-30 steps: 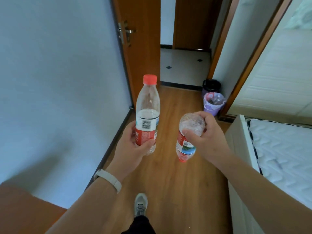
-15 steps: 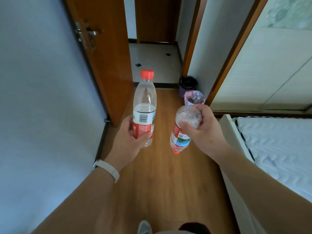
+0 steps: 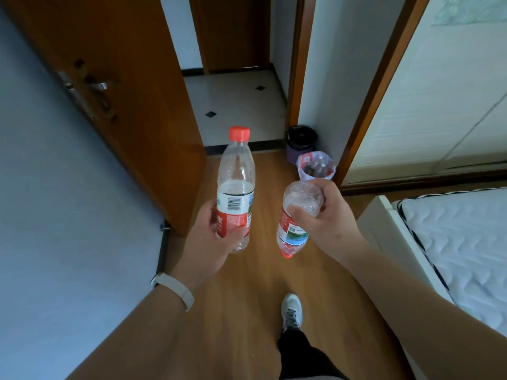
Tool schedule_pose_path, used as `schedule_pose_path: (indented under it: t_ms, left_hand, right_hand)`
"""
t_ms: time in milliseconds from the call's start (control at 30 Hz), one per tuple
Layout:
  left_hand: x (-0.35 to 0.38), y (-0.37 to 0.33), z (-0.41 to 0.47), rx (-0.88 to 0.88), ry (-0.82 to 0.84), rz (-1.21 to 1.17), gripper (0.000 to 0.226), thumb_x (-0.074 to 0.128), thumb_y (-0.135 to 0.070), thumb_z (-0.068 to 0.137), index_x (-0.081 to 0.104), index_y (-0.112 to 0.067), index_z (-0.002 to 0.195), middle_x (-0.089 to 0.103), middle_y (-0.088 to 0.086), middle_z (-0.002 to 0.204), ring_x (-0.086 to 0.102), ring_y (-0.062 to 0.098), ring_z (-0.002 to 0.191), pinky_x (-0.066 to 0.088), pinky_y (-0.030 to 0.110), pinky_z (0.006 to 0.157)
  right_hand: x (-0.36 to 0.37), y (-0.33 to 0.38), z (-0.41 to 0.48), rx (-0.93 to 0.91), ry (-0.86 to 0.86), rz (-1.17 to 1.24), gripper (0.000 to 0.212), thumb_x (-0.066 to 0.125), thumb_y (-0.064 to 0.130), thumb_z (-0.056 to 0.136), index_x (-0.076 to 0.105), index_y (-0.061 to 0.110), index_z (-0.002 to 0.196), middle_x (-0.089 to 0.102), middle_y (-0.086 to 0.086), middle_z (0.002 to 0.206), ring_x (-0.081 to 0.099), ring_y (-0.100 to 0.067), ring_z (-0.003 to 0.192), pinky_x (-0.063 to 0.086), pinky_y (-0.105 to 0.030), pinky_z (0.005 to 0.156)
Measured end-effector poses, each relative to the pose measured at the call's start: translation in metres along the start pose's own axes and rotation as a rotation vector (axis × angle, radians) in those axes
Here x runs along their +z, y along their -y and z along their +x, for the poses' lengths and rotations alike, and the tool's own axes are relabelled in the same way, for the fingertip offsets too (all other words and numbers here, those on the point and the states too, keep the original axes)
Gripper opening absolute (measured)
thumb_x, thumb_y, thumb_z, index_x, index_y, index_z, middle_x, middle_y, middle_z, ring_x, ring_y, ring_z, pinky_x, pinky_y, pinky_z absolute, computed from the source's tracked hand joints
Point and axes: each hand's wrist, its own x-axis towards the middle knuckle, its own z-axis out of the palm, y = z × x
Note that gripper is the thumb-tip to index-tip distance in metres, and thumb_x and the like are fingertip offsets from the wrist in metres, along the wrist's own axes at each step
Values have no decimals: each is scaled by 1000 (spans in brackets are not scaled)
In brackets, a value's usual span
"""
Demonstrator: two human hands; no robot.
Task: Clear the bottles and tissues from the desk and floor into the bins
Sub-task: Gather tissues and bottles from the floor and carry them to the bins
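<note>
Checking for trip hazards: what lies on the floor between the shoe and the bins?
Bare wooden floor from shoe to lined bin and black bin, in head view.

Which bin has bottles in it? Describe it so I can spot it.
Look at the doorway ahead; two bins stand by its right post. The nearer bin has a pale liner and bottles inside, unlike the black-lined bin behind it.
</note>
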Motion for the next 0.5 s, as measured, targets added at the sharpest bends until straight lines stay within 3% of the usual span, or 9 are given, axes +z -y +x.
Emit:
schedule_pose_path:
  t_ms: [100, 300, 500]
  left_hand:
    - [14, -15, 59, -20, -2, 11, 68, 78, -30, 79, 41, -38, 135, 57, -18, 127, 59, 7, 114, 53, 19, 85]
    - [53, -54, 167, -37, 47, 48, 71, 79, -32, 78, 39, -35, 137, 56, -15, 130, 58, 14, 118, 53, 33, 96]
    - [89, -74, 240, -14, 102, 29, 70, 80, -33, 78, 42, -33, 136, 59, -14, 128, 60, 13, 116, 53, 40, 97]
  right_hand:
    - [-9, -9, 62, 17, 12, 17, 61, 74, 46, 75, 40, 36, 125, 56, 14, 111, 60, -11, 101, 56, -23, 77]
    - [-46, -14, 175, 27, 25, 22, 53, 74, 44, 76, 39, 39, 116, 53, 20, 104, 59, -9, 97, 51, -14, 69]
    - [-65, -26, 243, 48, -26, 38, 58, 73, 47, 75, 38, 40, 120, 53, 16, 110, 59, -13, 102, 57, -28, 81]
